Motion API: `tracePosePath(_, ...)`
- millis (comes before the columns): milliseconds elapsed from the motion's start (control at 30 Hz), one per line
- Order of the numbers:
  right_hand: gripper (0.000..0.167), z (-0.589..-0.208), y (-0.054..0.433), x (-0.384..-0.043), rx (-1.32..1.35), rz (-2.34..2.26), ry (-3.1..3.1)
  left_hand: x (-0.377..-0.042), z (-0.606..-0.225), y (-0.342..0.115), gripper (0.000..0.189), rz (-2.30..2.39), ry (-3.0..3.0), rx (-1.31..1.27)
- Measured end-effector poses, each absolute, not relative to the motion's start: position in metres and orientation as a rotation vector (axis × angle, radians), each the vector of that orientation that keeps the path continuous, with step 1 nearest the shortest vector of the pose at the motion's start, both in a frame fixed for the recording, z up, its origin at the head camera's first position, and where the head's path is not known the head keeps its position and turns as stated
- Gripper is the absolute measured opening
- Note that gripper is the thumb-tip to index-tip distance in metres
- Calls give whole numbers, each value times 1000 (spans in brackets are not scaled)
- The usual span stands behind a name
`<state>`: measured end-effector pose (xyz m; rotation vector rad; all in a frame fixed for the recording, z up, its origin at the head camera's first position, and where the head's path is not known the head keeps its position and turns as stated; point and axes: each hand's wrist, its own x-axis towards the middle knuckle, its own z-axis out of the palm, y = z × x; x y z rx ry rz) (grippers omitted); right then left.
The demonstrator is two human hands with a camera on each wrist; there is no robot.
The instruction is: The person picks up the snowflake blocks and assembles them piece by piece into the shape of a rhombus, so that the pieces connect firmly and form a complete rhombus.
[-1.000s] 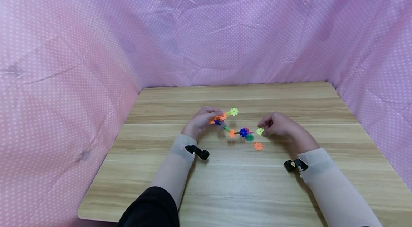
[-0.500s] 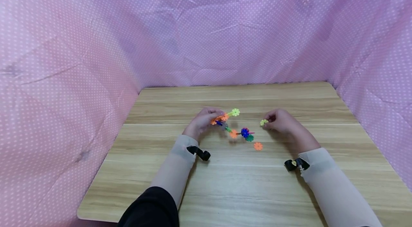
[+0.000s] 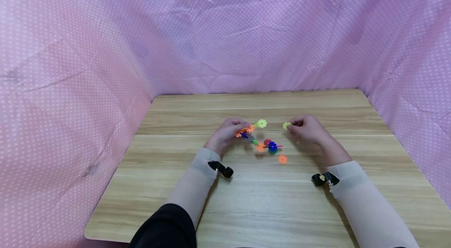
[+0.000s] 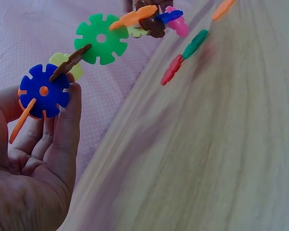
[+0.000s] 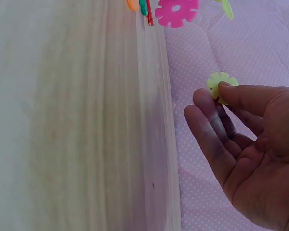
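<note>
My left hand grips one end of a chain of joined snowflake discs, near an orange and a blue disc. From there the chain runs right through a brown disc, a bright green disc and others to a pink disc at its far end. A yellow-green disc sticks out beside the left fingers. My right hand pinches a single yellow-green disc between thumb and fingertips, held to the right of the chain with a gap between them.
On the wooden table lie a loose orange disc, a dark green disc and a red disc, close by the chain's far end. A pink dotted cloth hangs behind the table and along its sides.
The right hand has lifted its yellow-green disc away from the chain's pink end, up toward the table's back. The left hand and chain have shifted slightly right.
</note>
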<state>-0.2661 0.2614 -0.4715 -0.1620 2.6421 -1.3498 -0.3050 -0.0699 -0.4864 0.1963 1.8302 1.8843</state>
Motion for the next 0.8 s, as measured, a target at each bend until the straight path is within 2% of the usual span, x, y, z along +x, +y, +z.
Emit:
tracePosePath(300, 27, -468, 257, -266, -202, -1456, 2693, -305, -491, -63, 22, 1862, 1849, 205)
tracePosePath(800, 19, -469, 241, -262, -298, -1626, 2564, -297, -495, -52, 26, 1815, 1854, 287)
